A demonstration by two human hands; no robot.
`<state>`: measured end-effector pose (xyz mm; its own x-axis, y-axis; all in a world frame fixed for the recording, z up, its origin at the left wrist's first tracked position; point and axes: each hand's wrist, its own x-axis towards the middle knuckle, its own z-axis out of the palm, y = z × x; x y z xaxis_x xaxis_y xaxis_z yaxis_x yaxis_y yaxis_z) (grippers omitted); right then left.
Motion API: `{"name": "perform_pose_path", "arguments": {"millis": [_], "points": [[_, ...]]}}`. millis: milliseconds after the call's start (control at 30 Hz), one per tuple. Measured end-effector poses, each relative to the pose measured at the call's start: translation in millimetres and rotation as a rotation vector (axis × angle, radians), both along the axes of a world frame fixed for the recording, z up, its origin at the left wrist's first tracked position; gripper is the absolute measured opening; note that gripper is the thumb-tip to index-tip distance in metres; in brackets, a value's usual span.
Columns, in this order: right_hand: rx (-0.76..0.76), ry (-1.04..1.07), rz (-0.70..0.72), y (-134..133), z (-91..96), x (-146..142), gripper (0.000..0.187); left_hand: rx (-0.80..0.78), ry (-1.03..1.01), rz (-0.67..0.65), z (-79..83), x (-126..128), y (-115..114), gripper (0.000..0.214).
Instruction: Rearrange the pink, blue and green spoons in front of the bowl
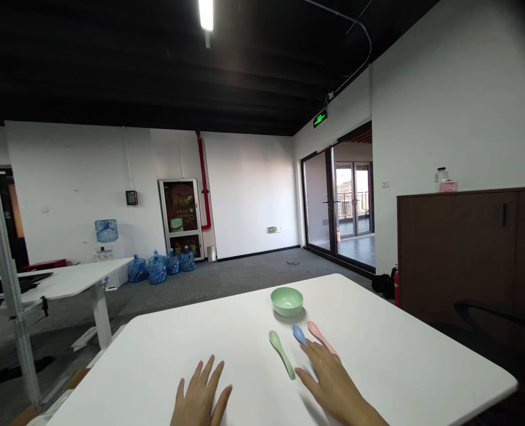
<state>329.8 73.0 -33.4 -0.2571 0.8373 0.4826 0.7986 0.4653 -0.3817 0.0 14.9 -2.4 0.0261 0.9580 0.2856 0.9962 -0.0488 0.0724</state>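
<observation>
My left hand [201,395] is at the table's near side, fingers spread and nothing in it. My right hand [329,377] reaches over a blue spoon [300,335], its fingertips at the spoon's neck and its thumb held apart. The blue handle is hidden beneath that hand, and whether the fingers press on it I cannot tell. A pink spoon [321,335] lies just to the right, its handle end partly covered by the same hand. Left of the thumb lies a green spoon [282,355]. Beyond the spoons stands a light green bowl [287,302], upright.
The white table [173,337] has rounded corners. A dark brown cabinet [457,248] and a black chair arm [488,313] are on the right. Another white table [89,273] and blue water bottles [157,269] stand on the left. Glass doors [333,207] are behind.
</observation>
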Motion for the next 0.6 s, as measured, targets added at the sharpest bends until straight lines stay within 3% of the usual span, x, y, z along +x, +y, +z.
{"name": "perform_pose_path", "arguments": {"millis": [400, 600], "points": [[-0.040, -0.005, -0.006, -1, -0.8, 0, 0.050, 0.015, -0.031, -0.015, -5.2, -3, 0, 0.053], [-0.074, -0.022, -0.102, 20, 8.2, 9, 0.050, 0.028, -0.034, -0.024, -7.8, -7, 1, 0.053]]}}
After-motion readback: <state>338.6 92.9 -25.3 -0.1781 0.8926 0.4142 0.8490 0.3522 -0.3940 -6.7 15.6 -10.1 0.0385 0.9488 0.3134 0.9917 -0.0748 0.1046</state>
